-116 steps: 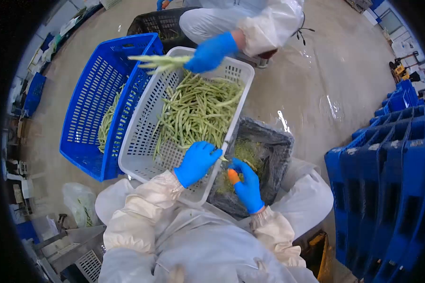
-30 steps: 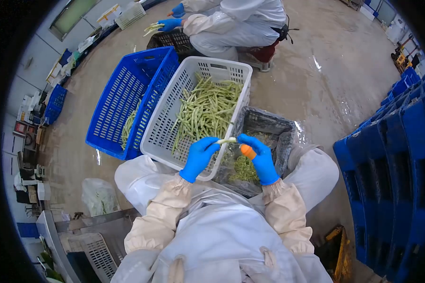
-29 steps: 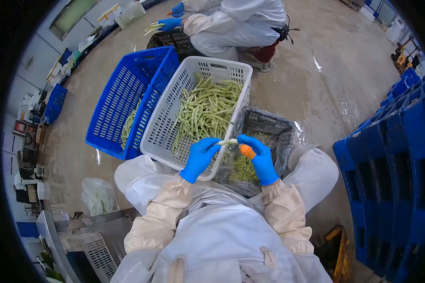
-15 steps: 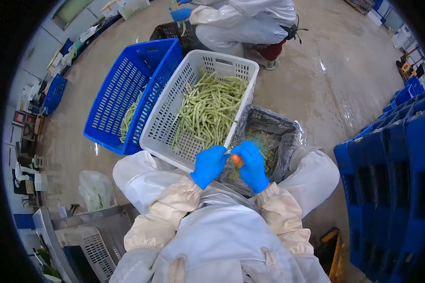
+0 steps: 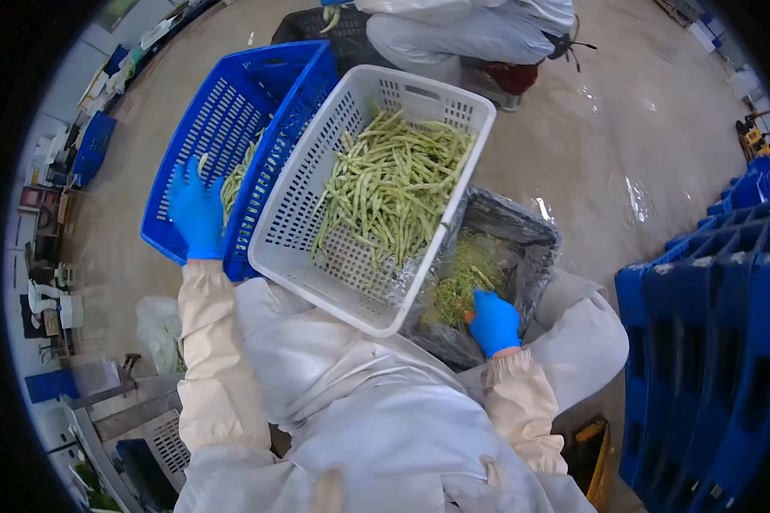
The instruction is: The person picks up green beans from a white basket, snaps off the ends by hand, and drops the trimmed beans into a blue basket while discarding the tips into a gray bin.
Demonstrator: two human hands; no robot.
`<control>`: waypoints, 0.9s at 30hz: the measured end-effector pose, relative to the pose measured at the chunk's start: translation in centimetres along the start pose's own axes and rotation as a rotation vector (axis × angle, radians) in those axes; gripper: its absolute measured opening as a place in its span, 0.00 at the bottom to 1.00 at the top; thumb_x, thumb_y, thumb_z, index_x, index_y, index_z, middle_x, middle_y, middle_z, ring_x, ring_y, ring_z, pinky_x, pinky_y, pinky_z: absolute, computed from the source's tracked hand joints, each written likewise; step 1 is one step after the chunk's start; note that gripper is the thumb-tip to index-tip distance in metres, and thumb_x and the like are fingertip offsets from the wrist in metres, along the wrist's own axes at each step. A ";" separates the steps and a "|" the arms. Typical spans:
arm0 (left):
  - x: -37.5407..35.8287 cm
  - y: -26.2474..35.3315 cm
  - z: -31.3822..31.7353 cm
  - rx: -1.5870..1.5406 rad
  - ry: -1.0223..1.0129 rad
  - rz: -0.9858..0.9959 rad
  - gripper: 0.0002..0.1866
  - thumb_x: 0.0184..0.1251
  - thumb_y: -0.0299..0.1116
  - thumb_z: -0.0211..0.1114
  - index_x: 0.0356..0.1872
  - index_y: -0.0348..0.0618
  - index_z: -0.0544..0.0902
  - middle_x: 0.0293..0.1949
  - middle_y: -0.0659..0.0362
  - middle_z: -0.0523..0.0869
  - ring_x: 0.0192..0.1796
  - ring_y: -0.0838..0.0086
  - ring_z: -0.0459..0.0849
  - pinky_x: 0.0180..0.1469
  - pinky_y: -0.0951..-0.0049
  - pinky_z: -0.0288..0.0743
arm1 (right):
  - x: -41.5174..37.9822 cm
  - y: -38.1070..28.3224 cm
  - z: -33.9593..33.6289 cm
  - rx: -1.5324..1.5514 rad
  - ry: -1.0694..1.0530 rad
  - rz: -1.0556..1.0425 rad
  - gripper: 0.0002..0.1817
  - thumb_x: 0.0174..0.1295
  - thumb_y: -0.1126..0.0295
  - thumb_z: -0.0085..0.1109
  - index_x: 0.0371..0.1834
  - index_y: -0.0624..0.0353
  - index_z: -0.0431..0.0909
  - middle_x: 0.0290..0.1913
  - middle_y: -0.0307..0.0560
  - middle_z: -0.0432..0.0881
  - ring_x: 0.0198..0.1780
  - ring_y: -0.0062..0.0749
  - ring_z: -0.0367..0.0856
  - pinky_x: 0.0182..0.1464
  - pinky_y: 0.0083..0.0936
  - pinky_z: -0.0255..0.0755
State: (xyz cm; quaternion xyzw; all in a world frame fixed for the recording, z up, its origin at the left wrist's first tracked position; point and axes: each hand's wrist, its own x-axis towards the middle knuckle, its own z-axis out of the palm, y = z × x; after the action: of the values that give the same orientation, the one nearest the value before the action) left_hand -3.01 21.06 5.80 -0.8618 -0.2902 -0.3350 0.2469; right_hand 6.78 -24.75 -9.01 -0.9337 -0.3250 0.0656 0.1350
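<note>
Over the blue basket (image 5: 167, 184) at left, my left hand (image 5: 195, 214) in a blue glove is open, fingers apart. A pale green bean (image 5: 203, 162) shows right at its fingertips, inside the basket. My right hand (image 5: 494, 325), also gloved, is closed over the near side of a black-lined bin (image 5: 535, 239). A bit of a small orange-handled tool (image 5: 469, 317) shows at its fingers; the rest is hidden by the hand. Green trimmings (image 5: 462, 286) lie in the bin. Between my hands, the white basket (image 5: 295, 231) holds a heap of long green beans (image 5: 393, 184).
A person in white (image 5: 462, 43) sits opposite, beside a dark crate (image 5: 304, 27). Stacked blue pallets (image 5: 701, 342) stand at right on the wet floor (image 5: 590, 162). Near my left elbow are a plastic bag (image 5: 158, 329) and a metal frame (image 5: 115, 402).
My hands have parted from in front of the white basket. The left has moved left over the blue basket and opened; the right has lowered toward the bin with the orange-handled tool.
</note>
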 end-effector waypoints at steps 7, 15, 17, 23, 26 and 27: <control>-10.3 12.1 12.4 -0.706 -1.053 0.112 0.17 0.59 0.41 0.59 0.44 0.41 0.81 0.39 0.46 0.83 0.41 0.52 0.81 0.46 0.58 0.74 | 2.1 -1.4 1.8 0.088 -0.026 -0.065 0.03 0.50 0.70 0.56 0.26 0.54 0.74 0.23 0.49 0.77 0.25 0.46 0.78 0.28 0.39 0.70; -21.6 21.4 27.1 -0.833 -1.161 -0.412 0.17 0.52 0.46 0.62 0.24 0.39 0.83 0.28 0.46 0.83 0.35 0.51 0.81 0.39 0.55 0.73 | 3.4 -2.5 1.4 0.149 -0.268 -0.062 0.08 0.52 0.64 0.57 0.23 0.56 0.74 0.25 0.52 0.77 0.27 0.47 0.78 0.30 0.40 0.69; -21.5 22.8 27.9 -0.806 -1.217 -0.452 0.17 0.51 0.44 0.64 0.23 0.38 0.83 0.25 0.47 0.82 0.30 0.53 0.81 0.35 0.57 0.73 | 3.4 -2.4 2.0 0.183 -0.296 -0.056 0.09 0.53 0.63 0.56 0.25 0.56 0.74 0.25 0.52 0.77 0.28 0.48 0.77 0.31 0.41 0.69; -21.4 22.6 26.6 -0.938 -1.296 -0.485 0.10 0.46 0.35 0.68 0.21 0.37 0.82 0.19 0.52 0.82 0.21 0.65 0.81 0.26 0.65 0.74 | 3.6 -2.8 1.2 0.212 -0.285 -0.062 0.09 0.53 0.63 0.56 0.27 0.57 0.74 0.25 0.52 0.76 0.29 0.47 0.77 0.33 0.42 0.69; -21.4 20.2 22.7 -1.337 -1.477 -1.031 0.06 0.52 0.31 0.66 0.27 0.40 0.83 0.21 0.57 0.82 0.20 0.72 0.79 0.22 0.73 0.72 | 3.7 -3.1 0.6 0.214 -0.271 -0.074 0.08 0.53 0.64 0.56 0.27 0.57 0.74 0.25 0.52 0.76 0.29 0.47 0.77 0.33 0.41 0.69; -20.7 19.2 20.3 -1.330 -1.471 -1.024 0.06 0.52 0.31 0.66 0.27 0.40 0.83 0.21 0.57 0.82 0.20 0.72 0.79 0.22 0.73 0.72 | 3.6 -3.1 0.3 0.217 -0.249 -0.081 0.07 0.52 0.66 0.56 0.27 0.57 0.74 0.26 0.52 0.76 0.29 0.47 0.77 0.33 0.41 0.69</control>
State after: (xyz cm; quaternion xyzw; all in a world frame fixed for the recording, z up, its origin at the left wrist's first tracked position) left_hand 6.02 13.11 -26.82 -0.5895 -0.4496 0.1059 -0.6627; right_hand 7.66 -20.12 -8.49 -0.8845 -0.3676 0.2100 0.1963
